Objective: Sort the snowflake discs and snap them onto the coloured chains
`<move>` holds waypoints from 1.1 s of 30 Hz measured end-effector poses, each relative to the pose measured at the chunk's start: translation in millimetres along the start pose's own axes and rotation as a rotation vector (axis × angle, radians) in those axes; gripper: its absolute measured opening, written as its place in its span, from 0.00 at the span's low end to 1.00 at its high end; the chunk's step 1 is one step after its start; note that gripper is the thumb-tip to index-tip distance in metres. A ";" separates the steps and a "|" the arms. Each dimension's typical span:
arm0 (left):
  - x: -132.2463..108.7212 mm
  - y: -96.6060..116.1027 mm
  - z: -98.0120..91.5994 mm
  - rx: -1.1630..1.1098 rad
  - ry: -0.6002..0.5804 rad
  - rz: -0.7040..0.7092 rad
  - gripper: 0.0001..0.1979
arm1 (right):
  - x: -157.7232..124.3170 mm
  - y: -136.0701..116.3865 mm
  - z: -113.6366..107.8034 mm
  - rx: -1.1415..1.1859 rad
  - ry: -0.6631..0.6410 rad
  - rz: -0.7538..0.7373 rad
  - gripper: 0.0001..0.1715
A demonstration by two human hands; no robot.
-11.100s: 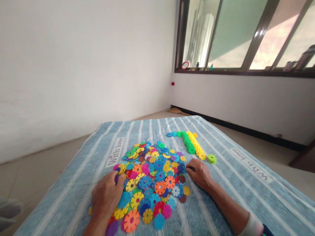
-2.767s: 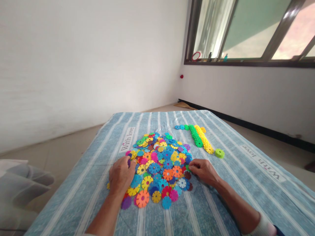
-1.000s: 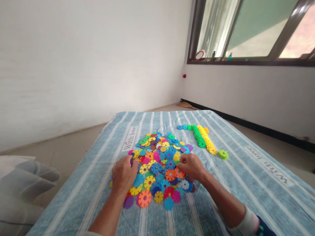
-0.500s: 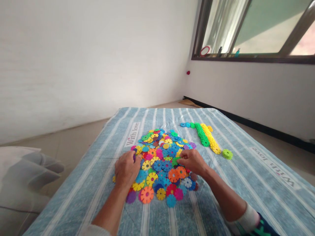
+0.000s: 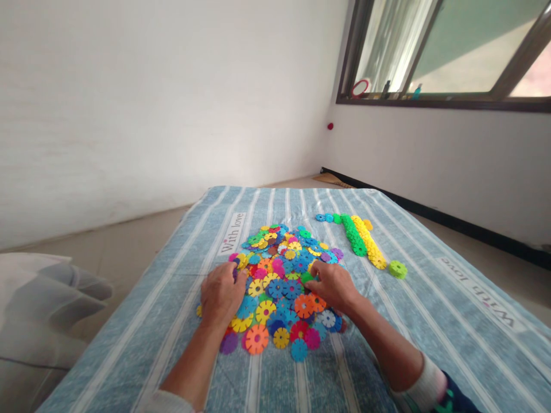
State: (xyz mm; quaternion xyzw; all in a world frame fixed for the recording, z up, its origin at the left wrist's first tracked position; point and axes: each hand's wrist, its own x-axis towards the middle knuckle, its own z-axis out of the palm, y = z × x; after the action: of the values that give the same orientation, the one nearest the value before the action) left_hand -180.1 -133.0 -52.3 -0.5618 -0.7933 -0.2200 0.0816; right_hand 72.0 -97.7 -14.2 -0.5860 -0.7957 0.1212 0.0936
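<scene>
A heap of colourful notched plastic discs (image 5: 279, 275) lies on a blue striped mattress (image 5: 430, 321). My left hand (image 5: 221, 295) rests on the heap's left edge, fingers curled over discs. On the right side of the heap my right hand (image 5: 333, 284) pinches a green disc (image 5: 306, 277) between its fingertips. Beyond the heap lie a green row of discs (image 5: 353, 238) and a yellow row (image 5: 369, 246) side by side. Some blue discs (image 5: 323, 218) sit at the rows' far end, and a single green disc stack (image 5: 398, 269) sits at their near end.
White walls stand to the left and ahead, and a dark-framed window (image 5: 430, 57) sits upper right with small items on its sill. Bare floor surrounds the mattress. A grey bundle of cloth (image 5: 38, 310) lies at the left edge.
My right hand has moved from the heap's right edge into the pile and closed its fingertips on a green disc. My left hand stays at the heap's left edge.
</scene>
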 end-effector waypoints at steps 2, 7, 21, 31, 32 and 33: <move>0.2 -0.4 0.6 0.001 -0.005 0.000 0.21 | -0.6 0.2 0.1 -0.023 -0.007 0.006 0.16; 0.9 -1.4 3.8 0.002 0.005 0.005 0.21 | -0.9 -0.5 0.3 -0.021 -0.045 -0.008 0.23; 1.0 0.4 2.5 -0.016 -0.002 0.013 0.21 | 0.2 2.6 3.4 0.042 0.027 -0.026 0.11; 1.8 -2.5 1.1 -0.018 0.008 0.014 0.21 | -0.4 -0.3 1.4 0.161 0.015 -0.112 0.04; 2.2 -2.9 0.7 -0.023 0.013 0.017 0.21 | -0.2 -0.7 0.8 0.163 0.012 -0.116 0.04; 2.7 -3.3 0.4 -0.026 0.018 0.017 0.22 | -0.1 -1.2 0.3 0.161 0.011 -0.119 0.04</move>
State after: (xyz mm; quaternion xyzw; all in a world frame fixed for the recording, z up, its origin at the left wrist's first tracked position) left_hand -184.1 -131.5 -52.5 -0.5674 -0.7850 -0.2344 0.0832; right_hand 70.9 -98.2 -14.1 -0.5290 -0.8162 0.1758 0.1519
